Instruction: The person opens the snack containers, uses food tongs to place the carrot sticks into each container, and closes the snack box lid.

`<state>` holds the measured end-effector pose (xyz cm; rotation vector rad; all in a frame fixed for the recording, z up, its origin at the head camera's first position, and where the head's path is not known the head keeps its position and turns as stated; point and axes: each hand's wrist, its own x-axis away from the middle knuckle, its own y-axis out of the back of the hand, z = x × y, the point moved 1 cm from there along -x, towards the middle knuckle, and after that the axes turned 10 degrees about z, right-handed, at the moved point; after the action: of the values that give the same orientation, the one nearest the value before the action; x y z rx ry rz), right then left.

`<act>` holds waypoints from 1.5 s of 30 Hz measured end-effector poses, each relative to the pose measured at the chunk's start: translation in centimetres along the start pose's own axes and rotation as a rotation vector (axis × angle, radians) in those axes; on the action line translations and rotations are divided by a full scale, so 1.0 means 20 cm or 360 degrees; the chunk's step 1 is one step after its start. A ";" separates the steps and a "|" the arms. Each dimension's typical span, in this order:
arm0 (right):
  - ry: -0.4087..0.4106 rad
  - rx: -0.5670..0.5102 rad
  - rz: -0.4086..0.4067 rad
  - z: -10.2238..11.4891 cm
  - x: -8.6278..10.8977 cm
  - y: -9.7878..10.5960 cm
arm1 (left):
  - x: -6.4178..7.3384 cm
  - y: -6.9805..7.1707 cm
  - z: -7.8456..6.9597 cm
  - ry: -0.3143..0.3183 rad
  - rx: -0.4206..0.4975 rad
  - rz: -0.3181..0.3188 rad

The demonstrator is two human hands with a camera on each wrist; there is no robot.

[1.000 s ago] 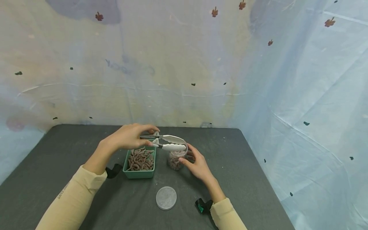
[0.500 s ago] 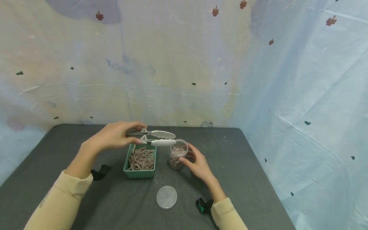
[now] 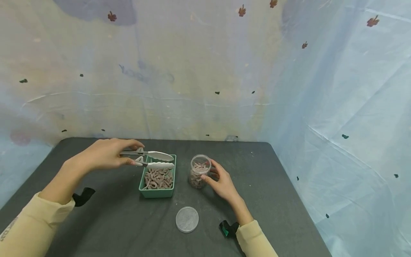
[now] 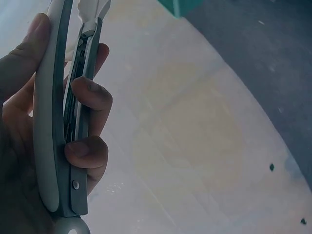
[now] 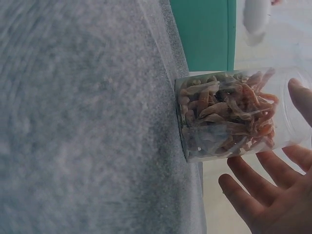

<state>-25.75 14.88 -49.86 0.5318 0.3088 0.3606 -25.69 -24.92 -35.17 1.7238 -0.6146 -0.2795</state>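
Observation:
My left hand [image 3: 104,153] holds a pair of kitchen tongs [image 3: 160,156] with white scalloped tips. In the left wrist view, its fingers curl round the tongs' grey handles [image 4: 48,112]. The tips stand apart above a green tray [image 3: 157,193] filled with curled brownish strips [image 3: 159,178]; I see nothing between them. To the right, an open clear jar [image 3: 196,178] stands upright on the table, partly filled with similar strips. My right hand [image 3: 221,182] grips its side, thumb and fingers on either side. The right wrist view shows the strips through the jar wall [image 5: 224,117].
A round clear lid [image 3: 187,219] lies flat on the dark table [image 3: 273,207], in front of the jar and tray. Plastic sheeting [image 3: 192,71] hangs behind the table and along its right side. Black bands [image 3: 84,197] sit at both wrists.
My left hand has moved left with the tongs, from above the jar mouth to above the green tray. The right hand stays at the jar, which has not moved.

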 end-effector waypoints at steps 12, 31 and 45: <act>0.0004 0.0005 0.0007 -0.02 0.00 0.00 | 0.00 -0.04 0.01 -0.0073 -0.0091 0.0232; -0.0020 0.0000 0.0016 0.00 0.00 0.00 | -0.13 -0.11 -0.06 -0.0114 -0.0132 0.0376; -0.0039 0.0018 0.0013 -0.01 0.00 0.00 | -0.09 -0.16 -0.10 -0.0117 -0.0132 0.0303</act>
<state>-25.83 14.94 -49.93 0.5481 0.2854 0.3603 -25.33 -21.87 -38.03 1.5688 -0.8045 -0.2311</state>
